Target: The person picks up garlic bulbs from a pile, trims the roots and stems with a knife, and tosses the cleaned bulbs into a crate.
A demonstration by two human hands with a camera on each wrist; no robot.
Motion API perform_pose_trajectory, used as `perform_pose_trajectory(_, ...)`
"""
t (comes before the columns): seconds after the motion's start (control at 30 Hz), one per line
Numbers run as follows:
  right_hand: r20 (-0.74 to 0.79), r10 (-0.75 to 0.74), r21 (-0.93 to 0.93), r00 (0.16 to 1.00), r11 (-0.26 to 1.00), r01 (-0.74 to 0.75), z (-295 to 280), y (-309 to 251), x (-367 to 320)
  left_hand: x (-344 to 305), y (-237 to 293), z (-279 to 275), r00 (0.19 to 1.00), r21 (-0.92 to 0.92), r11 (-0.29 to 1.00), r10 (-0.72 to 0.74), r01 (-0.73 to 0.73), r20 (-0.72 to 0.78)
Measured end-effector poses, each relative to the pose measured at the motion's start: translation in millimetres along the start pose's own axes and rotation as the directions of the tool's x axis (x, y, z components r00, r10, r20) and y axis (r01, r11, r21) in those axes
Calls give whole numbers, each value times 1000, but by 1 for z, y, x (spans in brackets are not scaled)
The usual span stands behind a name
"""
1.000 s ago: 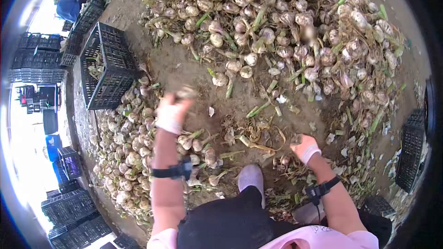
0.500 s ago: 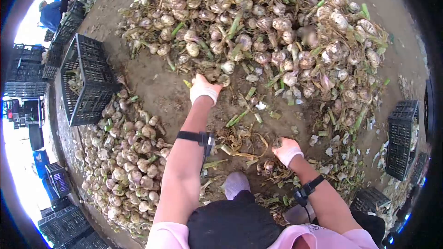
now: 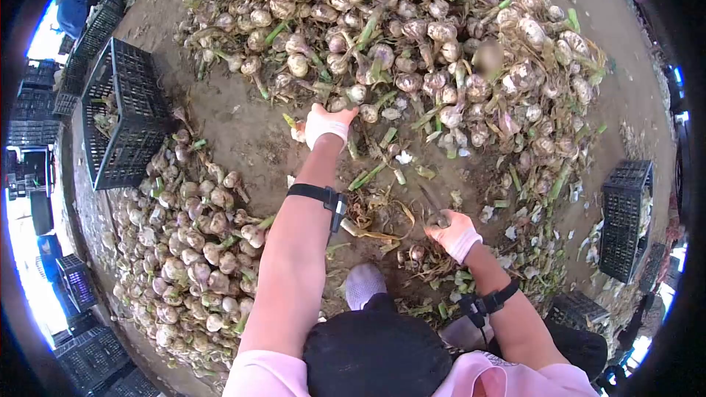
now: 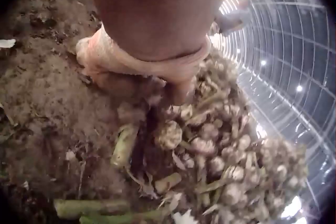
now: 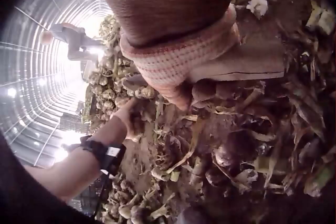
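My left hand [image 3: 325, 126], in a pale glove, reaches to the near edge of a large heap of garlic [image 3: 412, 29]. A garlic bulb [image 3: 336, 104] lies right at its thumb and fingertips, and another bulb [image 3: 298, 133] with a yellowish stem sits beside the fingers. In the left wrist view the hand [image 4: 136, 66] points down at the soil and hides its fingertips; I cannot tell whether it grips a bulb. My gloved right hand [image 3: 454, 235] holds a knife by its wooden handle [image 5: 241, 66], the blade [image 3: 429, 197] pointing forward, low over trimmings.
Trimmed garlic bulbs [image 3: 191, 250] cover the ground at left. A black crate [image 3: 129, 117] stands beyond them, another crate [image 3: 625, 220] at right. Cut stalks [image 3: 368, 176] and dry leaves litter the soil between my hands. My shoe [image 3: 364, 285] is near the middle. Another person [image 3: 73, 11] is at far left.
My left hand, earlier over the left side with a blurred pale thing at its fingertips, has moved right and forward to the heap's edge. The right hand stays low, its knife blade now showing. The view has shifted.
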State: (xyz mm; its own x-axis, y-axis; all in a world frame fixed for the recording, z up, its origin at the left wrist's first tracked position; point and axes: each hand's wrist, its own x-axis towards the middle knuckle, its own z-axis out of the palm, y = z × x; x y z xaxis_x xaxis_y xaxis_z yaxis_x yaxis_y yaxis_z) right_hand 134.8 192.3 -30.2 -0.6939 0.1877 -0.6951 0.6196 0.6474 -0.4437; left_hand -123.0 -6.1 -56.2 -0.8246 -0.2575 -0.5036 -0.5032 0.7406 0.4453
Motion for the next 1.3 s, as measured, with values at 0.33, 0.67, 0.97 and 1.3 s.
perform_pose_trajectory(0.33, -192, -342, -236, 920, 926, 295, -62, -39, -11, -87, -49, -5, 740, -840, 536, 600, -88, 305)
perform_pose_trajectory(0.67, 7, -504, -629, 864, 669, 395, -62, -119, -29, -133, -65, 8, 714, -420, 785, 604, -456, 354)
perform_pose_trajectory(0.97, -52, -434, -564, 899, 756, 332, -54, -100, -24, -148, -55, 0, 404, -746, 662, 665, 69, 628)
perform_pose_trajectory(1.3, -177, 9, -335, 984, 940, -69, -83, -9, 6, -195, -31, -35, 695, -378, 858, 507, -348, 510)
